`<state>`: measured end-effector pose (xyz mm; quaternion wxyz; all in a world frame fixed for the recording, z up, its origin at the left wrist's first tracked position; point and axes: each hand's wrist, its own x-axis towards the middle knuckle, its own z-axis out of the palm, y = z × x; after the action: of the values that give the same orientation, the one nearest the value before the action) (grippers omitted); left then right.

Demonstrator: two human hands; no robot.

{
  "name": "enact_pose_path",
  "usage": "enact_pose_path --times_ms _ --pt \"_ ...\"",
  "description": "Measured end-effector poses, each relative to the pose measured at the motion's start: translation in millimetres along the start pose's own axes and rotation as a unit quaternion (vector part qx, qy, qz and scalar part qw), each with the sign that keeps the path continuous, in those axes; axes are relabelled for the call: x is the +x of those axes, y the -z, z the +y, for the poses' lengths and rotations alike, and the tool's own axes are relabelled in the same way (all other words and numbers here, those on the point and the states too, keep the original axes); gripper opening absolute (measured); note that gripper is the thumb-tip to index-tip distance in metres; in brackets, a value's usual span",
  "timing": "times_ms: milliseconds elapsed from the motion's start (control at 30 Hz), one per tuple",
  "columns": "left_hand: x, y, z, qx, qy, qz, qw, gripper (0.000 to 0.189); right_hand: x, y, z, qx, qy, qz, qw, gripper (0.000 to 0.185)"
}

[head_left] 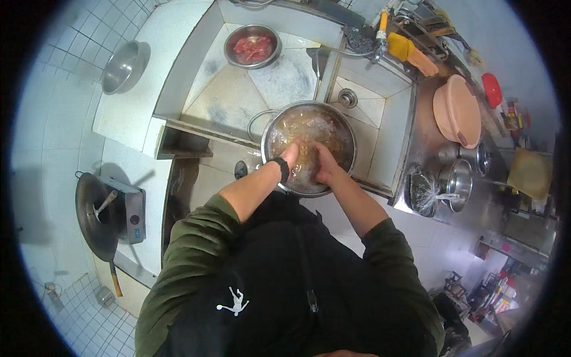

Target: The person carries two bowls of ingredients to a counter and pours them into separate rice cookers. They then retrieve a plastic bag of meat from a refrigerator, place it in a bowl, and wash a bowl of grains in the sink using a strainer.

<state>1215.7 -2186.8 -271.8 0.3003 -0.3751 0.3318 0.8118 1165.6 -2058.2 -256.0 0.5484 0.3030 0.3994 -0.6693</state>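
A large round metal basin stands before me at the sink's front edge, across the divider between two sink bays. It holds cloudy, foamy water with brownish pieces in it that I cannot make out clearly. Both my hands dip into this water, side by side near the middle. My left hand, with a black band on its wrist, is on the left. My right hand faces it from the right. Murky water hides the fingers, so any grip is not visible.
A metal bowl of raw red meat sits in the left bay. The right bay has a drain. An empty metal bowl and a wok are leftward. Rightward stand a peach plastic basin and a knotted plastic bag.
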Motion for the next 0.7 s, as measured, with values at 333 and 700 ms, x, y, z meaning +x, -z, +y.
enact_pose_path --times_ms 333,700 --pt "-48 -9 19 -0.120 -0.094 -0.126 0.980 0.057 -18 0 -28 -0.351 0.296 -0.079 0.885 0.045" --pt "40 30 21 0.068 -0.052 0.079 0.993 0.068 21 18 -49 -0.247 0.075 0.148 0.955 0.051"
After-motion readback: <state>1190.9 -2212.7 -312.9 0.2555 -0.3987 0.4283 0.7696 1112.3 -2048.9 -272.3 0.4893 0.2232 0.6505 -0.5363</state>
